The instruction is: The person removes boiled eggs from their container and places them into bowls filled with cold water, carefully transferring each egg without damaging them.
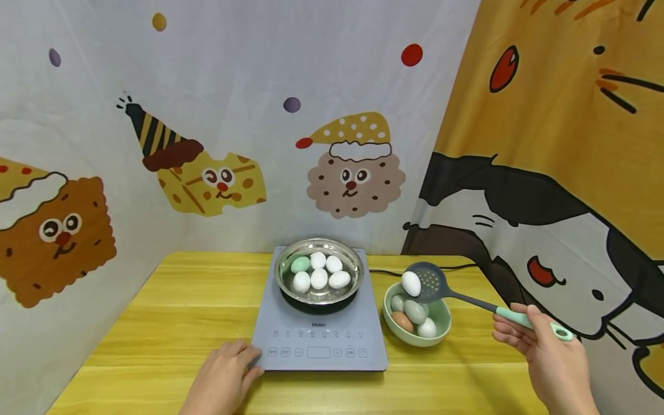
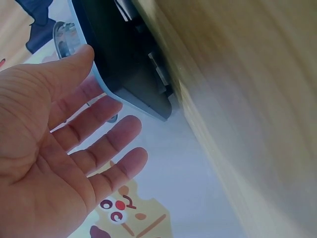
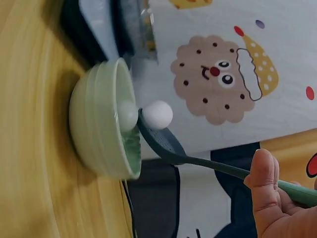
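Observation:
My right hand (image 1: 547, 349) grips the mint-green handle of a slotted skimmer (image 1: 469, 298). A white egg (image 1: 411, 283) lies in its dark perforated bowl, above the left rim of a green bowl (image 1: 442, 334). Inside that bowl are several eggs: a brown egg (image 1: 402, 321), a white egg (image 1: 427, 328) and pale greenish ones. At the front left corner of a Haier induction cooktop (image 1: 319, 340), my left hand (image 1: 223, 372) rests with loosely extended fingers touching the edge. On the cooktop stands a steel pan (image 1: 358, 275) holding several white eggs and one green egg (image 1: 300, 264).
A yellow wood-grain table (image 1: 197, 305) carries everything. Behind the green bowl runs a black cord (image 1: 386, 271). Printed cloth (image 1: 233, 75) hangs at the back and both sides, close to the table's edges.

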`<state>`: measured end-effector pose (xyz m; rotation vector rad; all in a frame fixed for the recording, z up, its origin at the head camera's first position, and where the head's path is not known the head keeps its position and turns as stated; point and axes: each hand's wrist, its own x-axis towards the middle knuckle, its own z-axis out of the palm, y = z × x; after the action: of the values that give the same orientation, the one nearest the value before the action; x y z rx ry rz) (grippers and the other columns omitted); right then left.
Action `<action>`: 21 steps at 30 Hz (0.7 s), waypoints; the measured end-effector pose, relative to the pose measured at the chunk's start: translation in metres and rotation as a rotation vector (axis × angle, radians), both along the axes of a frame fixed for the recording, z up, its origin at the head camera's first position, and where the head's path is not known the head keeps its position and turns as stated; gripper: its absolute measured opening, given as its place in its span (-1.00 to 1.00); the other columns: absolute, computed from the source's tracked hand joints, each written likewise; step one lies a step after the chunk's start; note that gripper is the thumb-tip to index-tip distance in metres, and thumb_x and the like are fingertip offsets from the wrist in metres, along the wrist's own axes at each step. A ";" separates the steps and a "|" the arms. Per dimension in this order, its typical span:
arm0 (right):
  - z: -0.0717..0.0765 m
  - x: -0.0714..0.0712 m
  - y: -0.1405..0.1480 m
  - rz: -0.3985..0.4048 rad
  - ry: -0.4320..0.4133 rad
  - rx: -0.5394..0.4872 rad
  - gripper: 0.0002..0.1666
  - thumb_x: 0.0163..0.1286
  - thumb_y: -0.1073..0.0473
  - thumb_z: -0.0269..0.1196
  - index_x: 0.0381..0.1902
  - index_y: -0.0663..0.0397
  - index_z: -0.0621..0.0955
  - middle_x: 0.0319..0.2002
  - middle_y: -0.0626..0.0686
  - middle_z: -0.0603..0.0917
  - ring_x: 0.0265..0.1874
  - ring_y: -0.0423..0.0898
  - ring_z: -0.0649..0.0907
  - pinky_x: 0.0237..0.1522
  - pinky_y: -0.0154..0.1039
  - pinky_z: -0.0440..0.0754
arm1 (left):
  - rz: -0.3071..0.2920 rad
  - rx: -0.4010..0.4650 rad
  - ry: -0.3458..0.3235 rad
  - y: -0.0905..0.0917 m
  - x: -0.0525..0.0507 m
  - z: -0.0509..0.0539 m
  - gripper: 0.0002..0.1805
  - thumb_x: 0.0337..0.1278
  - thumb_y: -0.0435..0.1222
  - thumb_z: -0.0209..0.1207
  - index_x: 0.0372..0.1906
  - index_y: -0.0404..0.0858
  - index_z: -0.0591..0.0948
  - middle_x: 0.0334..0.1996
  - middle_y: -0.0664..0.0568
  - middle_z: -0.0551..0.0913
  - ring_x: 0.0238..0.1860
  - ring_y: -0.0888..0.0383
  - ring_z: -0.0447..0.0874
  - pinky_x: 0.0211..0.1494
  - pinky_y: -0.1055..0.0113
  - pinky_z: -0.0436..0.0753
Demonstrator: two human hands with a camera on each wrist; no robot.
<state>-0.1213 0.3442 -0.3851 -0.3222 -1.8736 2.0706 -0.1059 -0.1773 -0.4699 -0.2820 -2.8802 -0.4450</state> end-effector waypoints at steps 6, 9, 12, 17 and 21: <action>-0.002 0.009 -0.012 -0.139 -0.099 0.436 -0.42 0.67 -0.21 0.13 0.25 0.16 0.62 -0.30 -0.28 0.84 -0.38 -0.27 0.84 -0.27 -0.50 0.79 | -0.002 0.002 0.007 0.000 0.001 -0.001 -0.69 0.10 -0.13 0.57 -0.07 -0.13 0.84 -0.12 0.12 0.78 -0.01 0.06 0.76 0.18 -0.04 0.75; -0.006 0.018 -0.024 -0.165 0.013 0.769 -0.58 0.68 -0.02 0.21 0.20 0.17 0.69 -0.34 -0.36 0.81 -0.39 -0.54 0.74 -0.35 -0.67 0.63 | -0.003 0.001 0.014 0.000 0.001 -0.001 -0.69 0.10 -0.13 0.58 -0.07 -0.13 0.84 -0.13 0.13 0.78 -0.03 0.07 0.76 0.15 -0.02 0.75; -0.008 0.025 -0.037 -0.192 0.214 0.985 -0.77 0.57 0.23 0.33 0.11 0.12 0.76 -0.33 -0.43 0.76 -0.37 -0.74 0.60 -0.53 -0.66 0.43 | -0.003 0.001 0.015 0.000 0.001 -0.001 -0.69 0.11 -0.13 0.57 -0.07 -0.13 0.84 -0.14 0.13 0.78 -0.04 0.08 0.76 0.14 -0.01 0.75; 0.008 0.017 -0.062 -0.140 0.216 0.623 -0.72 0.66 0.14 0.23 0.12 0.20 0.72 -0.27 -0.32 0.83 -0.32 -0.48 0.78 -0.34 -0.59 0.70 | -0.001 0.004 0.010 0.000 0.001 0.001 -0.69 0.12 -0.13 0.57 -0.05 -0.13 0.84 -0.13 0.12 0.78 -0.03 0.08 0.77 0.15 -0.02 0.76; 0.021 -0.008 -0.082 0.063 0.172 0.151 -0.50 0.71 -0.08 0.12 0.18 0.28 0.63 -0.14 0.04 0.89 -0.26 -0.08 0.87 -0.15 -0.25 0.87 | -0.003 0.006 0.008 0.000 0.002 0.001 -0.69 0.11 -0.14 0.57 -0.05 -0.14 0.84 -0.12 0.12 0.78 -0.03 0.07 0.77 0.16 -0.04 0.76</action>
<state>-0.1293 0.2619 -0.3639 -0.0475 -1.9421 1.9145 -0.1043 -0.1769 -0.4691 -0.2859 -2.8710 -0.4518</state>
